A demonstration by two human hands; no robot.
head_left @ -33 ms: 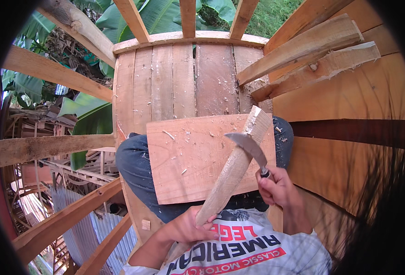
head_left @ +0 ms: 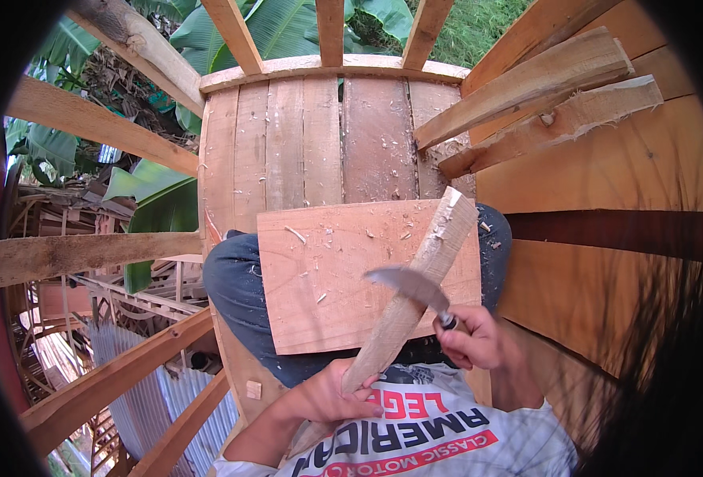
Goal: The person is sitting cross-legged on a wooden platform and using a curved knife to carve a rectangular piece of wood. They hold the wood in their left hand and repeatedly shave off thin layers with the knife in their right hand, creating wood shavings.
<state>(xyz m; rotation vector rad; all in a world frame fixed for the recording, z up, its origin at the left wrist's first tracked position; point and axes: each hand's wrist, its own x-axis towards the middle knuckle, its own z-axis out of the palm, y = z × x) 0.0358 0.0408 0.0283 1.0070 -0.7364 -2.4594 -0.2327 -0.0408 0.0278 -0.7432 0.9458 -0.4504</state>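
My left hand (head_left: 339,395) is wrapped round the lower end of a rough wooden stick (head_left: 393,332). The stick slants up and to the right across a flat wooden board (head_left: 307,274) that lies over my crossed legs. A sickle-like knife (head_left: 403,284) with a curved blade and a dark handle is gripped in my right hand (head_left: 472,340). Its blade crosses the stick around the middle, point to the left; whether the edge touches the wood I cannot tell. Chipped, paler facets show at the stick's upper end. Small shavings (head_left: 296,234) are scattered over the board.
Beyond the board are floor planks (head_left: 284,151) with wood chips. Two rough timber pieces (head_left: 558,119) lean at the upper right, by a plank wall (head_left: 582,159). Wooden rails (head_left: 89,258) line the left side and far end, with banana leaves and metal sheets outside.
My right hand has brought the knife down and left along the stick, from near its upper part toward the middle. The left hand keeps its hold on the stick.
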